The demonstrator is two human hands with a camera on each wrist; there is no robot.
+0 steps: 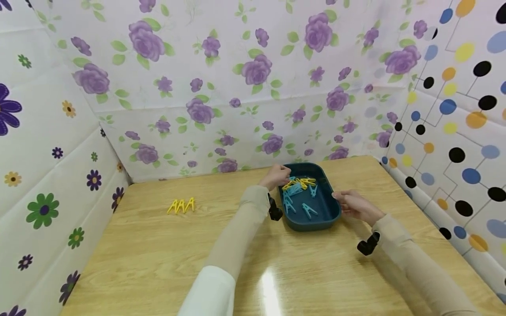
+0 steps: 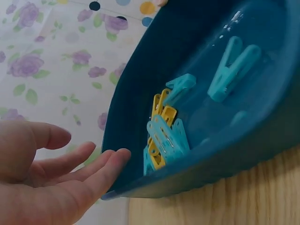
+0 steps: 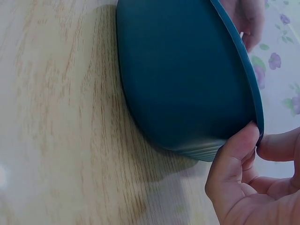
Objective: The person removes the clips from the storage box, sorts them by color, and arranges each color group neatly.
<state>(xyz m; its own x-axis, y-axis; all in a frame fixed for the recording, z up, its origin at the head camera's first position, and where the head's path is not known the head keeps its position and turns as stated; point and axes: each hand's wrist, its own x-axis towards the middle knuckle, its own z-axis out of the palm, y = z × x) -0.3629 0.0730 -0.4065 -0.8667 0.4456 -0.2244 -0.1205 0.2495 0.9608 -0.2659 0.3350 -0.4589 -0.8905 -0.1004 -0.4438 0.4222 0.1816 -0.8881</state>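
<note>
A dark teal plastic bin (image 1: 311, 227) sits on the table with several blue clothespins (image 1: 309, 210) and yellow clothespins (image 2: 156, 151) inside, most of them heaped toward its left side. My right hand (image 1: 357, 205) pinches the bin's right rim between thumb and fingers, seen closely in the right wrist view (image 3: 255, 180). At the far left corner of the bin is my left hand (image 1: 275, 176), holding nothing. In the left wrist view its fingers (image 2: 101, 171) are loosely extended and spread, with the fingertips right at the rim.
Three yellow clothespins (image 1: 181, 206) stand in a row on the left part of the wooden table (image 1: 158, 259). A floral cloth (image 1: 233, 105) hangs behind the table, with patterned cloths at both sides. Each wrist wears a small black camera (image 1: 369, 244).
</note>
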